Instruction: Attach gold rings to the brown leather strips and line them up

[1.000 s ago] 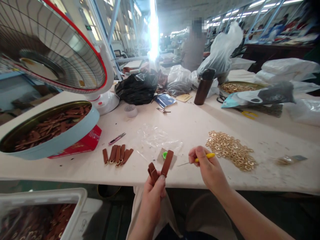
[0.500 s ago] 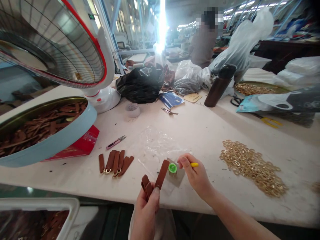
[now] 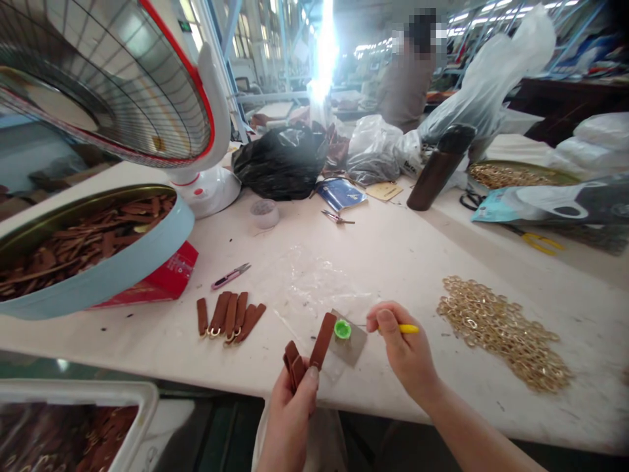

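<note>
Several brown leather strips [image 3: 322, 341] are gripped in my left hand [image 3: 293, 400] at the table's front edge, one of them sticking up apart from the others. My right hand [image 3: 403, 351] is closed on a yellow-handled tool [image 3: 409, 329], its thin tip pointing left. Between my hands, a small green cup [image 3: 343, 330] rests on a grey square plate [image 3: 354, 347]. To the left lie several strips with gold rings [image 3: 230, 314]. A heap of gold rings [image 3: 501, 331] spreads out on the right.
A fan [image 3: 211, 190] and a blue-rimmed tray of strips [image 3: 179, 226] stand at left. Pink snips [image 3: 230, 276], a tape roll [image 3: 264, 214], a dark bottle [image 3: 437, 172] and yellow-handled pliers [image 3: 540, 243] lie around. A person [image 3: 405, 92] is behind the bags.
My right hand has moved a little to the right with the yellow-handled tool, away from the green cup. My left hand holds the strips much as before; the whole view has shifted slightly.
</note>
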Motion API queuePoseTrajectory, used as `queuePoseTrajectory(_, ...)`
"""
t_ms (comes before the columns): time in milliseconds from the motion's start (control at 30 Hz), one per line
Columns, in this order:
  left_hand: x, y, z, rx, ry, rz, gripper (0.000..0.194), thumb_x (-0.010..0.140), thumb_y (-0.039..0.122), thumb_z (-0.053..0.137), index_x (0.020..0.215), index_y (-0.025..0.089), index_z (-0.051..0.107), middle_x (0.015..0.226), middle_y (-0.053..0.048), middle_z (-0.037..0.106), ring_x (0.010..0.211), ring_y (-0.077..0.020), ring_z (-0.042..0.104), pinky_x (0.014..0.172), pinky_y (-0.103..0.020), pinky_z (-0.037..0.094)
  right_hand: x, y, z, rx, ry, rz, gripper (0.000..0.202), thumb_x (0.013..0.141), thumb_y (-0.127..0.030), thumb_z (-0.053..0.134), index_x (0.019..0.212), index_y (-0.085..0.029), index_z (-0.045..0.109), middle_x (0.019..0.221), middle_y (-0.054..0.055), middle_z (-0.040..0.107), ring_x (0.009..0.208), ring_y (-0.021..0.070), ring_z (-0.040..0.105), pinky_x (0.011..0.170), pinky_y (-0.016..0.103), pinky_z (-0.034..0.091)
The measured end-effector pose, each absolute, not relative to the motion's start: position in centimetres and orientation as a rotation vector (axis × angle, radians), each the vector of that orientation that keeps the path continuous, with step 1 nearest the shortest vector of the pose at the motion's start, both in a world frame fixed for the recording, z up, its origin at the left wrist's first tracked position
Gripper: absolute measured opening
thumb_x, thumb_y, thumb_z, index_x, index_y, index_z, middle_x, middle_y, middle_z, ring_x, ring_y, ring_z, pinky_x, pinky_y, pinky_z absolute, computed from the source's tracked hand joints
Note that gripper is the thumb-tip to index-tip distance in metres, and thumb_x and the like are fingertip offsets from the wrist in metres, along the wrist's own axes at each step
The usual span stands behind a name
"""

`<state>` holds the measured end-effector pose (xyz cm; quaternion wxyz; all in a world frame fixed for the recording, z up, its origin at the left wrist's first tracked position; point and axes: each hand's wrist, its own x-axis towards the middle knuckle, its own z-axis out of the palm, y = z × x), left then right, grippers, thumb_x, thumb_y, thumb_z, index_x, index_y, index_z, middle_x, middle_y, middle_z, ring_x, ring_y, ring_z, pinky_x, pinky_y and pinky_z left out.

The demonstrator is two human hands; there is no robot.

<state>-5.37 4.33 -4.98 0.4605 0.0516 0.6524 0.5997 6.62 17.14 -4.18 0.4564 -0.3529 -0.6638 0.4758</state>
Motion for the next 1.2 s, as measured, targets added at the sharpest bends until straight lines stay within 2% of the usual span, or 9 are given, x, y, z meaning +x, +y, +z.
queuePoseTrajectory(133,-4.6,4.2,-4.6,0.129,1.481,1.507,0.036,0.059,0.044,0.073,0.076,0.017,0.055,0.049,0.01,0.035,0.044,-0.005,0.024,0.044,-0.021,0.015,8.1,15.5,-1.7,-0.836,-1.365,1.28,0.035,0.091,-0.044,0.042,0.069,-0.021,0.055,0.06,-0.003,0.05,0.057,0.0116,0.043,0.054,0.024,0.034)
queuePoseTrajectory(233,-3.7,4.0,-4.0,0.16,1.428,1.475,0.043,0.056,0.048,0.074,0.078,0.016,0.055,0.05,0.01,0.039,0.041,-0.0038,0.023,0.043,-0.022,0.013,9.1,13.7,0.1,-0.765,-1.15,1.431,0.037,0.09,-0.046,0.044,0.066,-0.021,0.054,0.058,-0.003,0.048,0.055,0.0112,0.04,0.051,0.024,0.032)
queuePoseTrajectory(367,-2.6,3.3,-2.8,0.225,1.4,1.418,0.051,0.054,0.052,0.075,0.082,0.015,0.056,0.05,0.009,0.042,0.039,-0.0035,0.025,0.043,-0.022,0.013,9.9,11.6,1.3,-0.737,-1.08,1.473,0.038,0.087,-0.049,0.047,0.063,-0.02,0.055,0.055,-0.003,0.048,0.054,0.0112,0.04,0.051,0.024,0.031)
queuePoseTrajectory(800,-0.1,1.2,1.0,0.196,1.373,1.491,0.044,0.05,0.041,0.078,0.078,0.014,0.056,0.049,0.008,0.048,0.039,-0.0027,0.028,0.043,-0.02,0.014,12.4,8.9,2.4,-0.67,-1.086,1.371,0.038,0.091,-0.046,0.041,0.064,-0.021,0.053,0.057,-0.003,0.046,0.056,0.0122,0.04,0.053,0.024,0.034)
queuePoseTrajectory(967,0.2,0.5,0.9,0.205,1.334,1.533,0.036,0.053,0.034,0.076,0.076,0.014,0.057,0.048,0.008,0.046,0.041,-0.0037,0.03,0.042,-0.019,0.017,13.7,8.2,2.1,-0.849,-1.426,1.147,0.027,0.092,-0.04,0.042,0.078,-0.022,0.056,0.064,-0.002,0.051,0.063,0.0132,0.046,0.06,0.023,0.038)
queuePoseTrajectory(1033,0.5,0.4,0.8,0.232,1.324,1.537,0.033,0.054,0.033,0.076,0.075,0.014,0.059,0.047,0.008,0.043,0.041,-0.0039,0.03,0.043,-0.019,0.019,13.4,7.9,1.7,-0.86,-1.646,1.245,0.025,0.091,-0.041,0.042,0.083,-0.021,0.055,0.066,-0.002,0.052,0.063,0.0137,0.048,0.059,0.023,0.039)
queuePoseTrajectory(1200,1.0,0.0,0.8,0.351,1.371,1.54,0.024,0.061,0.031,0.074,0.074,0.015,0.064,0.046,0.008,0.042,0.043,-0.0052,0.033,0.046,-0.019,0.028,11.9,7.6,1.1,-0.812,-1.846,1.552,0.032,0.089,-0.043,0.04,0.069,-0.02,0.046,0.06,-0.004,0.045,0.056,0.0126,0.043,0.053,0.024,0.036)
